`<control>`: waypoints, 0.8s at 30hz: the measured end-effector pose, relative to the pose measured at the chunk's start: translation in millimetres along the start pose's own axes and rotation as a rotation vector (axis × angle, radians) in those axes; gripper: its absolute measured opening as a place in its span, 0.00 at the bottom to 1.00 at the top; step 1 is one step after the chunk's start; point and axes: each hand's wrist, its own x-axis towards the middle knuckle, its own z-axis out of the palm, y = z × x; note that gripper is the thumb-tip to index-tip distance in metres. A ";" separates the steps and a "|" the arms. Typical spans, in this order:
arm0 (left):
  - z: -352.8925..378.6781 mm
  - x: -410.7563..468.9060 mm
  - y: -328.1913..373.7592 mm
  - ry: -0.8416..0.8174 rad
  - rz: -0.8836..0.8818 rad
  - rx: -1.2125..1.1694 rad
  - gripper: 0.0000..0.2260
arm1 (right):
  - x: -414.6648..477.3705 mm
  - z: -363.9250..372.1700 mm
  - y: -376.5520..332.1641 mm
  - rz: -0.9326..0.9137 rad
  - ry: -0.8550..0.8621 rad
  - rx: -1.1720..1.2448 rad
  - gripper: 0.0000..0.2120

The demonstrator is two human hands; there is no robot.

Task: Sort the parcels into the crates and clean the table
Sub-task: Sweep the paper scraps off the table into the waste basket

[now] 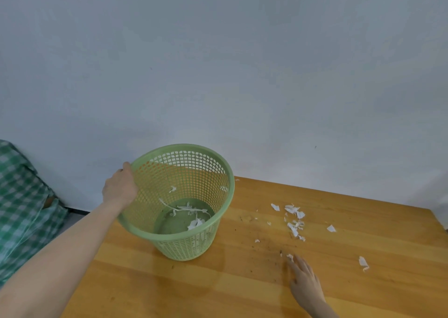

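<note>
Table wooden, paper scraps strewn — left hand grips green basket rim, right hand spread flat — pale wall

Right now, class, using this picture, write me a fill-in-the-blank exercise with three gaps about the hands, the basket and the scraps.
1. The left hand grips the ____ of the green basket.
2. The basket stands on the wooden table, tilted toward the ____ hand.
3. White paper scraps lie on the table and ____ the basket, near the right hand.

Missing words: rim; right; inside
</note>
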 end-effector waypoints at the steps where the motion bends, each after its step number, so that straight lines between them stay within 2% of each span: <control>1: 0.5 0.3 -0.6 0.000 -0.002 0.003 0.13 | -0.4 -0.2 1.2 -0.017 -0.021 -0.022 0.29; 4: 0.4 -0.5 0.5 -0.010 -0.014 -0.002 0.13 | 3.7 -2.0 0.5 -0.015 -0.061 -0.048 0.32; 9: -1.2 -0.8 2.1 -0.019 -0.007 -0.005 0.13 | 12.5 -6.4 -7.3 0.018 -0.107 -0.060 0.31; 12: -3.1 -2.1 2.2 -0.010 -0.013 0.010 0.13 | 12.0 -8.5 -13.1 0.033 -0.015 0.016 0.31; 15: -2.9 -1.4 1.4 -0.009 -0.012 0.026 0.13 | 14.5 -26.0 -37.5 -0.003 0.167 0.281 0.30; 20: 0.1 0.9 -1.7 -0.027 -0.015 0.031 0.12 | -10.4 -97.7 -133.1 -0.423 0.560 0.649 0.30; 22: 1.0 1.7 -4.0 -0.029 -0.018 0.013 0.12 | -28.3 -123.1 -176.1 -0.645 0.637 0.678 0.30; 24: 1.7 2.0 -3.6 -0.028 -0.012 -0.011 0.11 | -35.9 -133.4 -205.9 -0.836 0.664 0.588 0.29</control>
